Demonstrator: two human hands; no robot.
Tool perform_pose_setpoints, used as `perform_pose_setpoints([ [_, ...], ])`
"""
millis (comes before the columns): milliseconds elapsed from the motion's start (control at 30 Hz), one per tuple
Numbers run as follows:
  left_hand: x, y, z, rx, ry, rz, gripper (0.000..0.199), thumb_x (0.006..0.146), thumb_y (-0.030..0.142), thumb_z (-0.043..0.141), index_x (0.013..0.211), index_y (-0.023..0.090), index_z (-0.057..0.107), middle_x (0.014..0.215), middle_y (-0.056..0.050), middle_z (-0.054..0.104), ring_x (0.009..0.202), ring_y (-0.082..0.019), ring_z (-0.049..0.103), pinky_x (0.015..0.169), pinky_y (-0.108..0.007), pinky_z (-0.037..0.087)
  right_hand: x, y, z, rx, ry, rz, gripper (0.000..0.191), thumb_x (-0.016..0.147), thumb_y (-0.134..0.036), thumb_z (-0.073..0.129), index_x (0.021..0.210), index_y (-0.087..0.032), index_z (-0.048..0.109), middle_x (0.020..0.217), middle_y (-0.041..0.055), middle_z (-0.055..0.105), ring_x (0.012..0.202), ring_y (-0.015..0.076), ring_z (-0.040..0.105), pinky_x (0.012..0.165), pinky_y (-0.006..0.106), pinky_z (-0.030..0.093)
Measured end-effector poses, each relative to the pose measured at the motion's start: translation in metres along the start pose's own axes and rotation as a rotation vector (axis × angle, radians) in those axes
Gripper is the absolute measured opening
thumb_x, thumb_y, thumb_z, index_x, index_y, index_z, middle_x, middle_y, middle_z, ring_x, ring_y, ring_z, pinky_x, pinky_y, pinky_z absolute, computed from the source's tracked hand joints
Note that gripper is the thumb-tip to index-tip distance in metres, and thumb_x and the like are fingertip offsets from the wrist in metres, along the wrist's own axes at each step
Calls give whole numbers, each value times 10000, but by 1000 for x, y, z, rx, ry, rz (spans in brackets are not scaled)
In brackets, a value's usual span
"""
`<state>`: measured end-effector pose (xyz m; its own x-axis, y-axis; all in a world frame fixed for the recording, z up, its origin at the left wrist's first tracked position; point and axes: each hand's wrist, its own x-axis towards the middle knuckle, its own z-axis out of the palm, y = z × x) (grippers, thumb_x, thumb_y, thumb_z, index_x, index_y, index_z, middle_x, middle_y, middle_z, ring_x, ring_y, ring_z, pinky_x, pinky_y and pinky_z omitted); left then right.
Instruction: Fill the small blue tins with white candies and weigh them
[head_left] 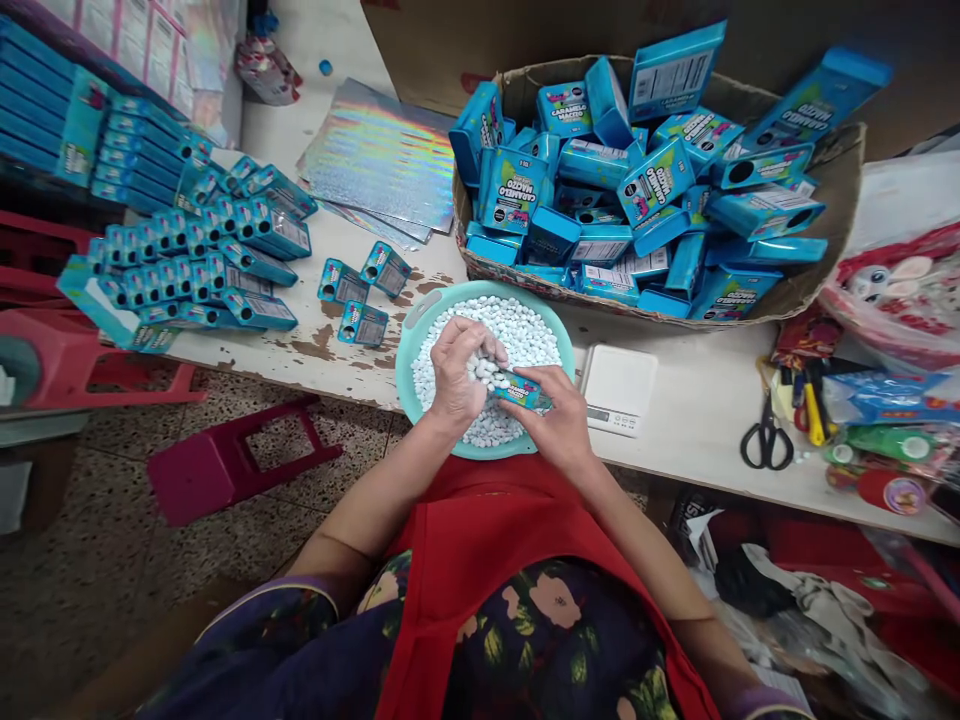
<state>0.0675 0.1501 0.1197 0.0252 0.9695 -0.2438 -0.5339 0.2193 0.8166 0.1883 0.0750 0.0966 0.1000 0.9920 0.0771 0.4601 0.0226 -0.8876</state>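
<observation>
A mint-green plastic basin [411, 400] full of small white candies [525, 330] sits at the table's front edge. Over it, my left hand [459, 375] is cupped around several of the candies, its fingers curled. My right hand [559, 415] grips a small blue candy box [519, 391] labelled "Caramelo Macizo", lying on its side. The box's end meets the candies in my left palm; its opening is hidden there. Left of the basin stand three similar blue boxes [363, 325], apart from the larger group.
Many blue boxes [202, 260] stand in rows at left. A cardboard carton [846, 215] of blue boxes is behind the basin, beside silver holographic sheets [382, 150]. A white digital scale [619, 385] and black-handled scissors [766, 442] lie right. A magenta stool [202, 465] is on the floor.
</observation>
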Motion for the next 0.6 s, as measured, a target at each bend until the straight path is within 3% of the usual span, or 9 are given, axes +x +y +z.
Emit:
perform_pose_setpoints([
  [167, 2, -4, -3, -5, 47, 30, 230, 769, 325, 669, 706, 196, 489, 591, 42, 492, 488, -78, 501, 453, -204, 399, 3, -4, 2, -2, 2, -10, 331, 776, -269, 743, 1097, -271, 659, 998, 37, 667, 951, 212, 638, 861, 374, 526],
  [267, 1, -2, 0, 45, 78, -26, 368, 771, 431, 702, 624, 179, 478, 565, 38, 448, 445, -50, 433, 389, -187, 315, 4, -3, 2, 23, 1, -9, 334, 777, -255, 744, 1100, -263, 661, 998, 42, 662, 959, 210, 632, 856, 368, 523],
  [400, 0, 10, 4, 32, 15, -132, 451, 741, 530, 723, 596, 174, 487, 522, 45, 405, 381, -34, 351, 330, -192, 222, 2, 0, -5, 105, -11, 15, 343, 758, -288, 769, 1087, -273, 673, 1006, 41, 662, 963, 208, 633, 866, 370, 522],
  [600, 14, 23, -10, -47, 117, -177, 480, 734, 567, 722, 622, 173, 472, 511, 63, 373, 384, -26, 359, 335, -166, 256, -5, 16, -22, 242, 37, 112, 376, 711, -359, 807, 1063, -291, 692, 1060, 37, 652, 1030, 215, 618, 923, 379, 509],
])
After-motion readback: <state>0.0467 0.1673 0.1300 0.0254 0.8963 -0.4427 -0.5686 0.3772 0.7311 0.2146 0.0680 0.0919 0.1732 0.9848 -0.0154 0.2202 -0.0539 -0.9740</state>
